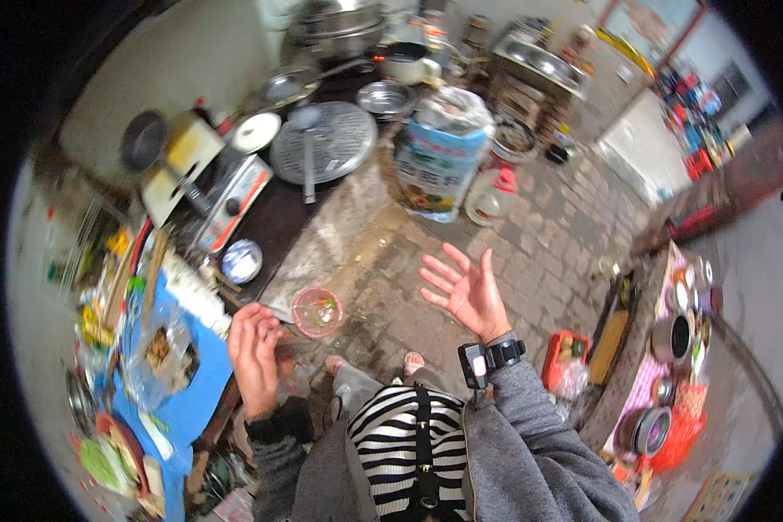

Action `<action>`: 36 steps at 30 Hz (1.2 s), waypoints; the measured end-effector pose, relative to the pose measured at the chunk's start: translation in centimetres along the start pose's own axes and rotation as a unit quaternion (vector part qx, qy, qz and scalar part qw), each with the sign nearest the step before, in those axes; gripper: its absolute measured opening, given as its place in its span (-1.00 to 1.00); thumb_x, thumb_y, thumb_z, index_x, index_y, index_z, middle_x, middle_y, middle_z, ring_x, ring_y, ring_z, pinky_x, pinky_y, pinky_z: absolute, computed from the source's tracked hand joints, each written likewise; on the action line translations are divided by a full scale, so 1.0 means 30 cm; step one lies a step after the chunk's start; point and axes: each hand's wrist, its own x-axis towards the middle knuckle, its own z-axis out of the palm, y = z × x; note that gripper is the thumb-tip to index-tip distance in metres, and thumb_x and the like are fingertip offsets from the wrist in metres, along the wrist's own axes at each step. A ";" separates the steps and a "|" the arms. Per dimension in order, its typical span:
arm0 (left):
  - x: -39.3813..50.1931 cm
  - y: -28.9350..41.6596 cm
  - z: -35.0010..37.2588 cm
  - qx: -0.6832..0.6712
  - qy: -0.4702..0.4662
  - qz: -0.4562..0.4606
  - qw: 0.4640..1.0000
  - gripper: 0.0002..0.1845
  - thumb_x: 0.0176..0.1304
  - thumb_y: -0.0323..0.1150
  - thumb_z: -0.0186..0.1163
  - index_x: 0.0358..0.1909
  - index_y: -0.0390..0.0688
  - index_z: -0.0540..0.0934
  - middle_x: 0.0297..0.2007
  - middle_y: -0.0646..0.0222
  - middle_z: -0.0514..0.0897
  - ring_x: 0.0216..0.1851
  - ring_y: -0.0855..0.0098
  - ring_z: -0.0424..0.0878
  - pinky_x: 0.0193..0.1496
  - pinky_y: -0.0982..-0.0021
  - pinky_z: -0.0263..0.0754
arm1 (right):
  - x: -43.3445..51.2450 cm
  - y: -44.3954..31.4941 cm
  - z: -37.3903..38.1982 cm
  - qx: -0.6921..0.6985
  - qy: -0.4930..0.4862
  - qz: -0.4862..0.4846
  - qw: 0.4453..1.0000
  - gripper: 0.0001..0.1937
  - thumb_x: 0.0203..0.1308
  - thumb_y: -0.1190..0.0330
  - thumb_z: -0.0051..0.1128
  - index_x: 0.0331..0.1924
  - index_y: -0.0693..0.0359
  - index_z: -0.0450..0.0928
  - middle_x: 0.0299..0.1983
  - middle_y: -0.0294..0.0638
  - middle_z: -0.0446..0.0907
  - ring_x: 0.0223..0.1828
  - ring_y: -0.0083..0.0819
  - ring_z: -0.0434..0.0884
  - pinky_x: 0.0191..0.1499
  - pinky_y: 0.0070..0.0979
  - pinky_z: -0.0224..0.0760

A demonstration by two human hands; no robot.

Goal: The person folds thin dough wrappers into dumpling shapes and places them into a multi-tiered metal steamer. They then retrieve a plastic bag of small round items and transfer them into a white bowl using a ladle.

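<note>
My right hand [463, 290] is raised over the brick floor, palm up, with the fingers spread and nothing in it. A watch-like device is on that wrist. My left hand [254, 352] is held up near the blue-covered table [199, 404], its fingers loosely bent and somewhat apart, holding nothing. Between the hands, nearer the left one, a pink basket [318, 313] with scraps stands low down. A patterned bowl [241, 261] sits on the dark counter [271, 225] beyond my left hand. A large blue and white sack [438, 163] stands on the floor ahead.
An electric cooker [235, 202], a round perforated metal lid [349, 140] and a steel steamer [336, 29] are on the counter. A clear jug with a red cap [492, 199] stands by the sack. At right, a red basket [564, 355] is beside a ledge with pots [649, 430].
</note>
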 end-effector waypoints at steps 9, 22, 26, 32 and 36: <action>0.284 -0.313 0.718 0.137 -0.303 -0.127 0.934 -0.70 0.39 -0.26 0.07 0.05 -0.22 0.44 -0.12 0.31 0.59 -0.15 0.51 0.58 -0.12 0.47 0.47 | -0.315 -0.342 -0.339 0.118 0.051 -0.206 0.970 -0.16 0.22 -0.35 -0.36 0.40 0.11 0.07 0.36 0.13 0.16 0.37 0.04 0.21 0.31 0.12 0.13; 0.412 -0.940 1.843 0.321 -0.606 0.375 0.624 -0.59 0.20 -0.11 0.13 0.00 -0.14 0.56 0.13 0.23 0.46 0.28 0.12 0.27 0.36 -0.14 -0.10 | -0.200 -0.816 -0.499 0.072 0.183 -0.253 0.947 -0.14 0.21 -0.41 -0.52 0.40 0.03 0.08 0.24 -0.11 0.39 0.22 -0.24 0.43 0.18 -0.19 0.35; 0.375 -1.081 2.026 0.316 -0.669 0.367 0.565 -0.61 0.27 -0.11 0.05 0.02 -0.11 0.56 0.13 0.23 0.47 0.29 0.10 0.25 0.37 -0.21 -0.22 | -0.200 -0.921 -0.576 0.073 0.259 -0.267 0.925 -0.15 0.20 -0.42 -0.55 0.36 0.04 0.16 0.18 -0.18 0.44 0.15 -0.32 0.47 0.17 -0.24 0.34; 0.325 -1.297 2.249 0.282 -0.735 0.246 0.565 -0.64 0.31 -0.12 0.02 -0.04 -0.14 0.59 0.08 0.21 0.50 0.28 0.11 0.28 0.39 -0.17 -0.25 | -0.294 -1.099 -0.768 0.094 0.293 -0.287 0.907 -0.16 0.21 -0.41 -0.54 0.31 0.07 0.22 0.08 -0.21 0.51 0.08 -0.36 0.52 0.11 -0.30 0.40; 0.299 -1.432 2.450 0.307 -0.739 0.255 0.543 -0.69 0.25 -0.18 0.09 -0.11 -0.15 0.61 0.05 0.23 0.53 0.26 0.13 0.31 0.38 -0.20 -0.23 | -0.375 -1.277 -0.908 0.094 0.282 -0.311 0.902 -0.21 0.26 -0.36 -0.50 0.31 0.09 0.22 -0.05 -0.24 0.58 -0.06 -0.37 0.61 0.05 -0.33 0.47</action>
